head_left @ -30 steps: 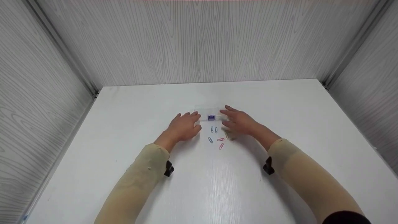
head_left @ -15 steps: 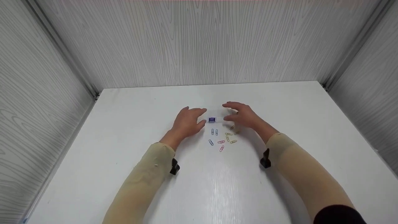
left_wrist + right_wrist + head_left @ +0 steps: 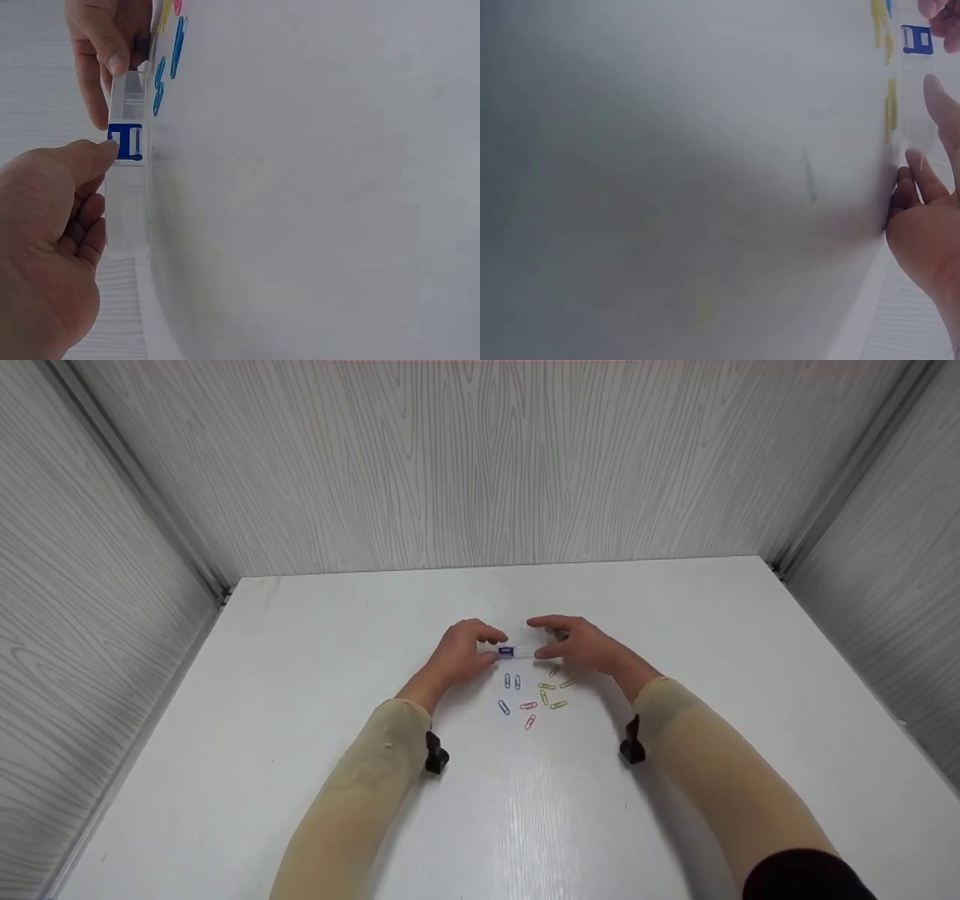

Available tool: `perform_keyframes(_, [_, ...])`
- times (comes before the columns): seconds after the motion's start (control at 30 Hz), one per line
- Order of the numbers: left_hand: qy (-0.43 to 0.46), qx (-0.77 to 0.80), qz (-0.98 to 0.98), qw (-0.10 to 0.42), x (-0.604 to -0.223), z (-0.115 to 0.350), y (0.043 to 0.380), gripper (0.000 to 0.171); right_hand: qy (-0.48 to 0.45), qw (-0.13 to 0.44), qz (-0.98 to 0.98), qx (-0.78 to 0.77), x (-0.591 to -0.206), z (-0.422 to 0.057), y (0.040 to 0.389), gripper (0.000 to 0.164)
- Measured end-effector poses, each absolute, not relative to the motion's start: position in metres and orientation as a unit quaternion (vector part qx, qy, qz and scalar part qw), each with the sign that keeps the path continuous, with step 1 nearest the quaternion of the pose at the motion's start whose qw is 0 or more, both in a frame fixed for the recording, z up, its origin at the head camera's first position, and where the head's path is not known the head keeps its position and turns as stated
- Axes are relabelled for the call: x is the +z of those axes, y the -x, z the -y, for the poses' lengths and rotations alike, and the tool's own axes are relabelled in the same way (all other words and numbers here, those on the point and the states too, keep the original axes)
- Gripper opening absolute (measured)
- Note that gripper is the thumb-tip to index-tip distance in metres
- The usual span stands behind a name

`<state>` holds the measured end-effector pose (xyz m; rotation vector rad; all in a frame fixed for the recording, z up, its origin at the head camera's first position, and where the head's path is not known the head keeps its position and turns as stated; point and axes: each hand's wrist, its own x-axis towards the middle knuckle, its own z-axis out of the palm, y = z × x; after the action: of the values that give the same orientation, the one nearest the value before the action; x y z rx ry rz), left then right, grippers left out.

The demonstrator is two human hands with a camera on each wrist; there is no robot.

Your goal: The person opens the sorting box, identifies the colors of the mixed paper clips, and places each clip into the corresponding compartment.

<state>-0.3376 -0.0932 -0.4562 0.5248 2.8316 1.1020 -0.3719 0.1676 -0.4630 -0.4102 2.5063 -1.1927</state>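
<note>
Left fingers (image 3: pixel 94 156) nearer, against oblong clear-plastic box (image 3: pixel 126 214)

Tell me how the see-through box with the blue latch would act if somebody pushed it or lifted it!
The clear box probably won't roll, because its sides look flat and its edges straight. It's likely light, since no contents show through it. Its straight shape looks like hard plastic, so it may feel stiff.
</note>
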Motion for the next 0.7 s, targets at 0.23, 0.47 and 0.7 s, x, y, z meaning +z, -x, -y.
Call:
perform_keyframes(0.23, [-0.178, 0.343, -0.922, 0.024, -0.4592, 0.0914, 0.3431, 0.024, 0.137, 0.166, -0.874, -0.436, -0.4637, -0.1693, 0.3696, 0.057])
perform_keyframes(0.47, [-0.149, 0.359, -0.921, 0.031, -0.4613, 0.0896, 0.343, 0.021, 0.126, 0.167, -0.88, -0.427, -0.4611, -0.1688, 0.3697, 0.056])
perform_keyframes(0.7, [-0.128, 0.367, -0.92, 0.048, -0.4661, 0.0873, 0.3423, 0.023, 0.124, 0.171, -0.879, -0.428, -0.4653, -0.1696, 0.3681, 0.057])
